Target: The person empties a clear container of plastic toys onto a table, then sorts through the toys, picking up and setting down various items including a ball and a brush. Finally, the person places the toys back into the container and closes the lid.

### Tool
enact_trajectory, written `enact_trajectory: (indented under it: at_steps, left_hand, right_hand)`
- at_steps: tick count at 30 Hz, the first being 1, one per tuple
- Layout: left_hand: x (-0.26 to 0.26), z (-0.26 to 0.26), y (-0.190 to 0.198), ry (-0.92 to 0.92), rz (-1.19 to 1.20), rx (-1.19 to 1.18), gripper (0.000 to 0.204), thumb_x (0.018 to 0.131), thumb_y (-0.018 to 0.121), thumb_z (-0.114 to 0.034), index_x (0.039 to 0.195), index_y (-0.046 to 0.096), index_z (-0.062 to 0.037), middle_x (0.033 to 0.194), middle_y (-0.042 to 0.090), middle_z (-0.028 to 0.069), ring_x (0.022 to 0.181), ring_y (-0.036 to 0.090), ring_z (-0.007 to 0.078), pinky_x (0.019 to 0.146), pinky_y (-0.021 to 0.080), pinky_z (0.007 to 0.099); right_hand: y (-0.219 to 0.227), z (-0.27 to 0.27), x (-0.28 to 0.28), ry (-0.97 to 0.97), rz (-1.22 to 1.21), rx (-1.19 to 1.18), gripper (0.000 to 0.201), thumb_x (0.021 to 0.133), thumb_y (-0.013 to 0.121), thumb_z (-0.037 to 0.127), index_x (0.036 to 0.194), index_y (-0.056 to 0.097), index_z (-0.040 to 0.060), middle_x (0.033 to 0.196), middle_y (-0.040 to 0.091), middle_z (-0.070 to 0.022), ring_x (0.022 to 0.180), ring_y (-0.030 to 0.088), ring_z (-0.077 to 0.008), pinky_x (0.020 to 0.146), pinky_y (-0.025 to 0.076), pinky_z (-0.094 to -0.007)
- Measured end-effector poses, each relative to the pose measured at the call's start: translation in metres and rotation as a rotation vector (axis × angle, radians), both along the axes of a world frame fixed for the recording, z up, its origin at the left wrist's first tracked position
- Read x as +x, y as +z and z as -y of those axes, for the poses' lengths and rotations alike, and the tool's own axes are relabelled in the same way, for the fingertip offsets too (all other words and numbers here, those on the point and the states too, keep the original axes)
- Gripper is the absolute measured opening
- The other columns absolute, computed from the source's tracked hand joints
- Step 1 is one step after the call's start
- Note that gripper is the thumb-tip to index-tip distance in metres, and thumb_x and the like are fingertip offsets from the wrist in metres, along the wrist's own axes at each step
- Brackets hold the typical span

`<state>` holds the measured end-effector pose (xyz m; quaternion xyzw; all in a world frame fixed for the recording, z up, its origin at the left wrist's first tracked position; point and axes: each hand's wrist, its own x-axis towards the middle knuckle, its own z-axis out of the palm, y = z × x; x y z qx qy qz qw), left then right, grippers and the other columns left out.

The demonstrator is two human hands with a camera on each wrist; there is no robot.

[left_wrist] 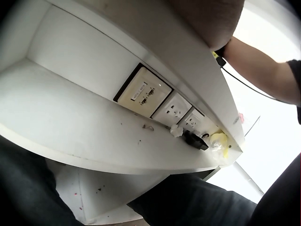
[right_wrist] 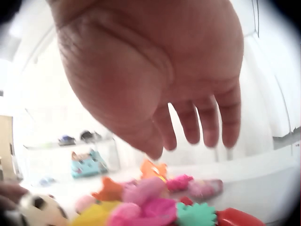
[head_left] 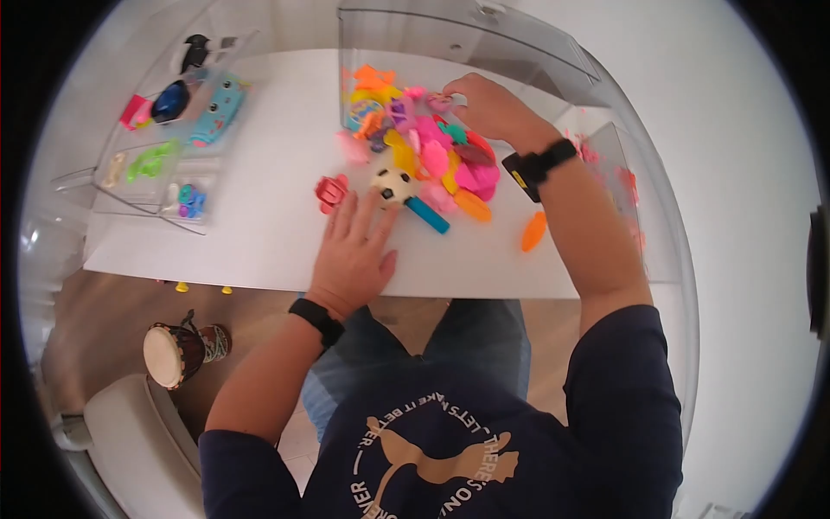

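Observation:
My left hand (head_left: 353, 255) lies on the white table with its fingers stretched forward. Its fingertips reach the edge of a small black-and-white soccer ball (head_left: 395, 183), beside a red plastic toy (head_left: 330, 193). A blue stick-like piece (head_left: 428, 216) lies just right of the ball. Over the back of a heap of colourful toys, my right hand (head_left: 493, 108) hovers palm down, its loosely bent fingers hanging near a pink toy (head_left: 439, 102). In the right wrist view no toy shows between its fingers; a green toy (right_wrist: 195, 214) and a red one (right_wrist: 240, 219) lie below.
A clear plastic bin (head_left: 471, 39) stands behind the heap. At the left, clear trays hold a light-blue face-decorated case (head_left: 218, 108) and green pieces (head_left: 153, 162). An orange piece (head_left: 533, 232) lies apart at the right. A drum (head_left: 169, 355) is on the floor.

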<state>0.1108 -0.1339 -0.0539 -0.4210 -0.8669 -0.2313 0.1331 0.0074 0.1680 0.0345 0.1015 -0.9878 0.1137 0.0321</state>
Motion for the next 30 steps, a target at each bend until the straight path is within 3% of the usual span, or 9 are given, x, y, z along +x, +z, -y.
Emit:
enact_trajectory:
  at_steps: [3,5,10,16,19,22,30]
  left_hand:
    - [0.001,0.0,0.003,0.005,0.003,-0.02,0.071,0.076,0.072,-0.018,0.142,0.047,-0.0087,0.15,0.038,0.0192,0.134,0.039,0.043,0.11,0.037,0.0489]
    - [0.001,0.0,0.002,0.006,0.001,-0.027,0.071,0.077,0.071,-0.018,0.142,0.047,-0.0083,0.149,0.038,0.0194,0.134,0.039,0.0431,0.11,0.037,0.0488]
    - [0.002,-0.001,0.002,-0.004,-0.016,-0.042,0.071,0.078,0.069,-0.017,0.143,0.044,-0.0068,0.149,0.038,0.0211,0.134,0.038,0.044,0.11,0.037,0.049]
    - [0.001,-0.001,-0.003,-0.021,-0.015,0.022,0.068,0.078,0.067,-0.017,0.142,0.045,-0.006,0.148,0.038,0.0232,0.133,0.039,0.0449,0.11,0.037,0.0493]
    - [0.003,-0.002,-0.002,-0.011,-0.024,0.04,0.065,0.078,0.066,-0.016,0.14,0.048,-0.0066,0.146,0.04,0.0229,0.131,0.041,0.0447,0.11,0.037,0.0505]
    - [0.002,-0.002,0.0,-0.009,-0.022,0.051,0.064,0.077,0.066,-0.015,0.138,0.049,-0.0061,0.146,0.041,0.0227,0.131,0.042,0.0445,0.11,0.037,0.0501]
    - [0.003,-0.001,0.002,-0.006,-0.022,0.026,0.063,0.077,0.065,-0.014,0.137,0.049,-0.0047,0.145,0.042,0.0219,0.13,0.043,0.0434,0.11,0.036,0.0493]
  right_hand:
    - [0.037,-0.002,0.081,-0.013,0.165,0.123,0.039,0.081,0.065,0.012,0.12,0.063,0.0075,0.116,0.061,-0.0157,0.108,0.059,-0.0348,0.094,0.049,-0.041]
    - [0.032,-0.033,0.13,0.004,0.237,0.135,0.044,0.078,0.068,0.01,0.122,0.061,0.0081,0.118,0.059,-0.0128,0.107,0.06,-0.0331,0.091,0.05,-0.0406]
    - [0.013,-0.054,0.198,-0.18,0.513,0.249,0.045,0.075,0.069,0.006,0.119,0.06,0.0067,0.12,0.056,-0.0109,0.103,0.061,-0.0327,0.085,0.051,-0.0402]
    - [-0.031,-0.055,0.19,-0.136,0.3,0.067,0.042,0.074,0.066,-0.002,0.115,0.062,0.0062,0.118,0.056,-0.0122,0.101,0.061,-0.0339,0.086,0.051,-0.0401]
    - [-0.037,-0.05,0.174,-0.055,0.135,0.042,0.034,0.082,0.061,0.003,0.115,0.061,0.0072,0.112,0.058,-0.0141,0.098,0.062,-0.0348,0.085,0.051,-0.0416]
    - [-0.044,-0.05,0.161,-0.037,0.073,0.105,0.035,0.081,0.059,0.001,0.115,0.061,0.0062,0.113,0.058,-0.0139,0.1,0.062,-0.034,0.085,0.052,-0.0413]
    - [-0.023,-0.044,0.157,-0.127,0.161,0.025,0.047,0.074,0.073,0.006,0.119,0.059,0.0047,0.12,0.056,-0.0119,0.105,0.059,-0.0321,0.087,0.052,-0.0387]
